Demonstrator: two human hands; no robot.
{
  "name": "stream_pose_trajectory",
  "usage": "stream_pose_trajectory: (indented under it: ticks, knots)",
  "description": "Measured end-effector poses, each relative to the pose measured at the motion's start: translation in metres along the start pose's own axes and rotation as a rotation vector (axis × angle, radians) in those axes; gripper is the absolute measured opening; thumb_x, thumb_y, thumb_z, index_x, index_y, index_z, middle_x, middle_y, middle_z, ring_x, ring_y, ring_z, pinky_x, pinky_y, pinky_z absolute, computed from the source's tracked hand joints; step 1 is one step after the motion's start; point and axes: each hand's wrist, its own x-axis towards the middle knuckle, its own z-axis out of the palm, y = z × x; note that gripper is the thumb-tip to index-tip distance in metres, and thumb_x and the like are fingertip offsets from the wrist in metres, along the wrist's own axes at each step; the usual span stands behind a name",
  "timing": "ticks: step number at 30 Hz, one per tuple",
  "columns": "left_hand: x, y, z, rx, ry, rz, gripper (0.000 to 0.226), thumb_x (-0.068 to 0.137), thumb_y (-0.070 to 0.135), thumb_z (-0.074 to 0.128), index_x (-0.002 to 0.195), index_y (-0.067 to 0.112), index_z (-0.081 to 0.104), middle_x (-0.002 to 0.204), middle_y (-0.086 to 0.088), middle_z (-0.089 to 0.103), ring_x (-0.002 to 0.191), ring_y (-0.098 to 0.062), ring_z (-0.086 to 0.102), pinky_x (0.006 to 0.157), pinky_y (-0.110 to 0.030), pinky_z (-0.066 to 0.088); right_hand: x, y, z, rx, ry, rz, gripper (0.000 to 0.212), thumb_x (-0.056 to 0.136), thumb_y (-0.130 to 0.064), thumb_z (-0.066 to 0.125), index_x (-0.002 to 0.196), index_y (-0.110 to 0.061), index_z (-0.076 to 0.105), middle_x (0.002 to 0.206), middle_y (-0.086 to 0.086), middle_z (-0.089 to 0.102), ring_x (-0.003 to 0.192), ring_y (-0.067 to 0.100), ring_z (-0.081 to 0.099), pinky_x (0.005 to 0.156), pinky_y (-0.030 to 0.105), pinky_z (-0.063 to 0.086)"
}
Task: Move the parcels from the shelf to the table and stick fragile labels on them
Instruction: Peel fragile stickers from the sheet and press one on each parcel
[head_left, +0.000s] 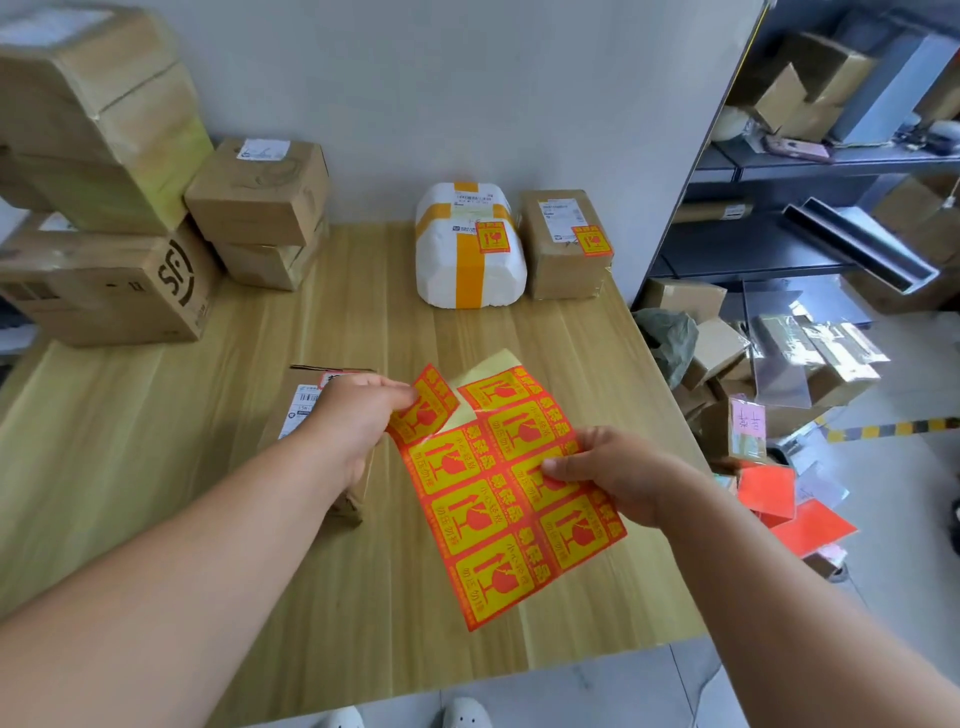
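My right hand pinches a sheet of red-and-yellow fragile labels above the wooden table. My left hand pinches one label, peeled partly off the sheet's top left corner. Under my left wrist lies a flat brown parcel with a white shipping slip, mostly hidden by my arm. At the back of the table stand a white foam parcel with orange tape and a small brown parcel, each bearing a fragile label.
Brown boxes are stacked at the table's back left against the wall. A dark metal shelf with more boxes stands to the right. Parcels, plastic bags and red sheets litter the floor beside the table's right edge.
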Motion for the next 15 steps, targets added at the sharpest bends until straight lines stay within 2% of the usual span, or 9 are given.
stream_pose_trajectory:
  ticks: [6, 10, 15]
  knots:
    - [0.008, -0.002, -0.006, -0.143, 0.032, -0.093, 0.004, 0.087, 0.015, 0.065, 0.086, 0.016, 0.062, 0.073, -0.006, 0.064, 0.056, -0.013, 0.051, 0.05, -0.025, 0.035, -0.001, -0.001, -0.002, 0.011, 0.029, -0.001, 0.024, 0.088, -0.009, 0.067, 0.111, -0.006, 0.065, 0.101, 0.016, 0.074, 0.095, 0.032, 0.071, 0.086, 0.049, 0.055]
    - [0.01, -0.001, -0.013, -0.241, 0.084, -0.133, 0.008, 0.089, 0.019, 0.064, 0.083, 0.022, 0.059, 0.081, -0.002, 0.064, 0.065, -0.014, 0.055, 0.057, -0.025, 0.039, -0.001, 0.0, -0.006, -0.005, 0.041, 0.027, 0.024, 0.089, -0.009, 0.066, 0.112, -0.007, 0.064, 0.102, 0.018, 0.073, 0.094, 0.035, 0.071, 0.082, 0.048, 0.057]
    - [0.006, 0.001, -0.017, -0.273, 0.074, -0.121, 0.015, 0.094, 0.01, 0.054, 0.088, 0.022, 0.06, 0.074, -0.001, 0.061, 0.059, -0.012, 0.052, 0.059, -0.024, 0.039, 0.004, 0.007, -0.014, -0.129, 0.164, 0.064, 0.026, 0.087, -0.018, 0.07, 0.112, -0.012, 0.064, 0.095, 0.01, 0.075, 0.086, 0.028, 0.073, 0.079, 0.045, 0.058]
